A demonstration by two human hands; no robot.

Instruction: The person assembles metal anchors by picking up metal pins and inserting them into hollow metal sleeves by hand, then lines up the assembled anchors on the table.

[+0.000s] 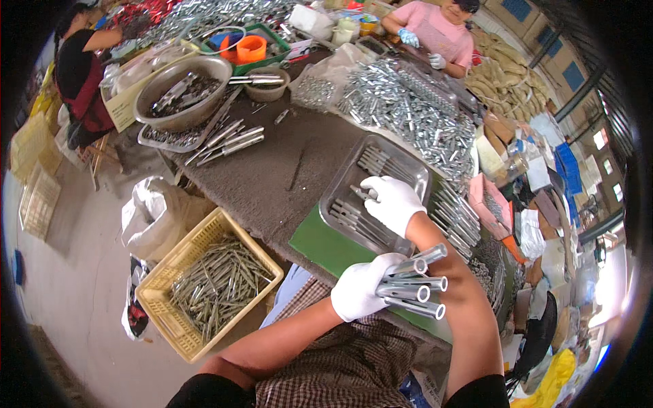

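My left hand, in a white glove, is closed round a bunch of several silver metal tubes, their hollow ends pointing right. My right hand, also gloved in white, reaches over a rectangular metal tray. Its thumb and fingers pinch the end of a slim metal rod. Inside the tray, thin grey rods lie side by side in two groups, one on each side of my right hand. A green board lies under the tray at the table's near edge.
Loose metal tubes lie right of the tray, below a big heap of silver parts. A yellow crate of thin rods stands left of me. Bowls sit at the table's far left. Two people work across the table.
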